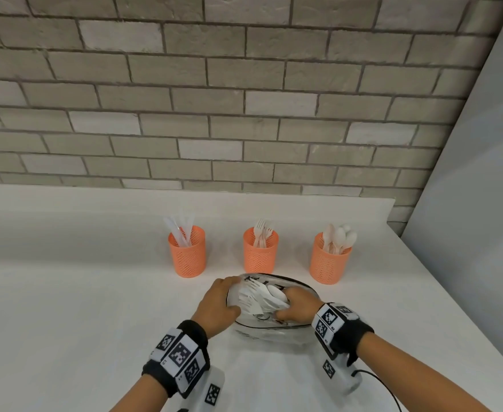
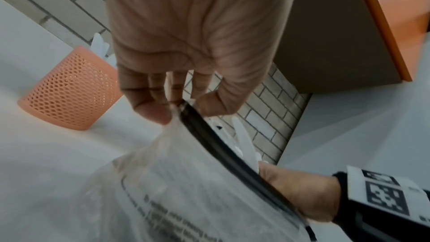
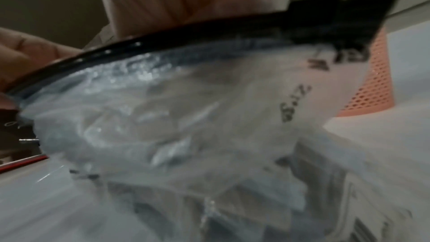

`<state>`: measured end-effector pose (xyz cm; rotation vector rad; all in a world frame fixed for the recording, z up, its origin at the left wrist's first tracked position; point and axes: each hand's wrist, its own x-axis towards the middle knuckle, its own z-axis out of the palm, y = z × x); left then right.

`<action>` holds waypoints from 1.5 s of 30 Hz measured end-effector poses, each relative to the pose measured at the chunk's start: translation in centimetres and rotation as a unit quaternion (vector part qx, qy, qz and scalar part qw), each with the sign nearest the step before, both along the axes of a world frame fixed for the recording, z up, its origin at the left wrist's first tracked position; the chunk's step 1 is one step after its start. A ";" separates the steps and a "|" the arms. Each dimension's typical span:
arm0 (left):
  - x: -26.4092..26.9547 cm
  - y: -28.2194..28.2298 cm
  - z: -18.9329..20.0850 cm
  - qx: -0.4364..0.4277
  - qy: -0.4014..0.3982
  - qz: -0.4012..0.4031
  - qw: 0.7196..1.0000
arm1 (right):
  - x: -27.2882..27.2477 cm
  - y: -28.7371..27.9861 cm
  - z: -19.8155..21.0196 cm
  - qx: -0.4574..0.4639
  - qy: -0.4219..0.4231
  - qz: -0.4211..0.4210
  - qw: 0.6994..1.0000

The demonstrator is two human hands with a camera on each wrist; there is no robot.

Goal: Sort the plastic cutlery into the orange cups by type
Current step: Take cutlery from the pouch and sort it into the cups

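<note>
My left hand [image 1: 219, 304] has a pinch grip on the near-left edge of the plastic bag [image 1: 269, 328], thumb and fingers squeezed on the black zip strip [image 2: 216, 143]. My right hand [image 1: 296, 306] is reaching into the bag's mouth, fingers curled around a bundle of white plastic cutlery [image 1: 262, 298]. Looks like forks and spoons mixed in there; can't tell if any knives are in the bunch. The right wrist cam is mostly blurry bag, so no extra help on that.

The bag itself sits on the white counter [image 1: 65, 292], mouth held open between my two hands.

Just behind the bag stand the three orange cups in a row. Behind-left of the bag is the knife cup [image 1: 187, 252], straight behind it is the fork cup [image 1: 260, 251], and behind-right is the spoon cup [image 1: 330, 258]. Each already has a few pieces standing upright in it. Behind the cups is a grey brick wall [image 1: 214, 99].
</note>
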<state>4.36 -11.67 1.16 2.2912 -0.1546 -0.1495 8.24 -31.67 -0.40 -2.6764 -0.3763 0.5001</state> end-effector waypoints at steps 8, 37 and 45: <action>-1.1 -0.1 -1.2 0.071 0.070 -0.036 0.994 | -0.4 0.5 -0.1 -0.031 0.045 0.036 0.998; -0.5 -0.2 -0.2 0.015 0.031 0.019 0.999 | -1.1 0.8 1.4 0.026 0.022 -0.025 0.999; -0.2 0.0 -0.9 -0.027 0.032 0.017 0.999 | -0.5 0.9 0.8 0.067 0.020 -0.021 0.997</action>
